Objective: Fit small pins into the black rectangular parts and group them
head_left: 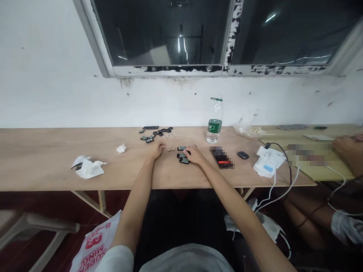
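My left hand point(158, 150) rests on the wooden table, left of a short row of small beige cylinders point(171, 149). Its fingers are a little apart and I see nothing in them. My right hand point(194, 155) lies beside a column of small flat dark pieces with grey-green faces point(184, 161). Its fingers are spread, and a fingertip reaches the middle piece; the hand partly covers the pieces. Farther back lies a loose group of similar dark pieces point(149, 140), with tiny white bits point(170, 135) scattered beside it.
A water bottle point(214, 130) stands behind a phone point(221, 157) and a small black oval object point(243, 155). Cables run from a white device point(268, 162). Crumpled tissues point(90, 168) lie left. At far right, another person's hands point(347, 147) rest over a yellowish board point(306, 172).
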Demonstrator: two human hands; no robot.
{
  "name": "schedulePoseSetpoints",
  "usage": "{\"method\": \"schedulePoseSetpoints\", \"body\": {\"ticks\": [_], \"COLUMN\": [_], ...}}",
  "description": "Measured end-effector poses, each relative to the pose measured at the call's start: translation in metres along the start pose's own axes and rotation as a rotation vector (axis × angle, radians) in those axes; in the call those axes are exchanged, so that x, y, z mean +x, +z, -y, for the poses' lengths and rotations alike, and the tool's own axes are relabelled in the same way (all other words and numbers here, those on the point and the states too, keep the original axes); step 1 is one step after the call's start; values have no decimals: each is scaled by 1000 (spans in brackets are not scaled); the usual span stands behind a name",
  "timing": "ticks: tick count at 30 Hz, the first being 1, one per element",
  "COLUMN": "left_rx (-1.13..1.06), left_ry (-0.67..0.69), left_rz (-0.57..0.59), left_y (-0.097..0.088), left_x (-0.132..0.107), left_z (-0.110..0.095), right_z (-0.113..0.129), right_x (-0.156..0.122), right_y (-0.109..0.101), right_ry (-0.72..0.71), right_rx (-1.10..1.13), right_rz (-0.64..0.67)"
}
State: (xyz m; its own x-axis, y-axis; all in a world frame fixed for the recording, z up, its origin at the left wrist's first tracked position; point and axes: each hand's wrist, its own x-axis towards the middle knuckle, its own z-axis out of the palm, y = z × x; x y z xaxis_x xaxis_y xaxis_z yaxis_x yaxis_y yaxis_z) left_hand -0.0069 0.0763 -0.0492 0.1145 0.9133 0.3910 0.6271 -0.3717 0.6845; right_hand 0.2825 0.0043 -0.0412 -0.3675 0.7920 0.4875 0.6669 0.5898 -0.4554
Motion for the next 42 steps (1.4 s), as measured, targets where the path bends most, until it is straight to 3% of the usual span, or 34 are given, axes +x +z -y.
{"method": "schedulePoseSetpoints", "body": {"ticks": [6, 12, 21, 29, 37, 42], "left_rx": [-130, -117, -78, -85, -127, -89], "left_ry": [13, -4, 58, 185, 406, 475], "left_rz": [128, 185, 90, 62, 50, 54], "left_y": [0, 2, 8, 33, 45, 46], "left_x": [-4, -7, -7, -9, -15, -15], "left_z": [8, 5, -1, -25, -41, -50], "right_z": [-3, -11, -18, -26, -23, -20], "right_x": [12, 26, 32, 30, 21, 20], "right_y": [2, 8, 15, 7, 10, 15], "right_ry": [66, 193, 167, 24, 147, 175], "right_rx": [-148, -302, -292, -20, 536, 628], "right_rz": [25, 134, 119, -57, -217, -240]}}
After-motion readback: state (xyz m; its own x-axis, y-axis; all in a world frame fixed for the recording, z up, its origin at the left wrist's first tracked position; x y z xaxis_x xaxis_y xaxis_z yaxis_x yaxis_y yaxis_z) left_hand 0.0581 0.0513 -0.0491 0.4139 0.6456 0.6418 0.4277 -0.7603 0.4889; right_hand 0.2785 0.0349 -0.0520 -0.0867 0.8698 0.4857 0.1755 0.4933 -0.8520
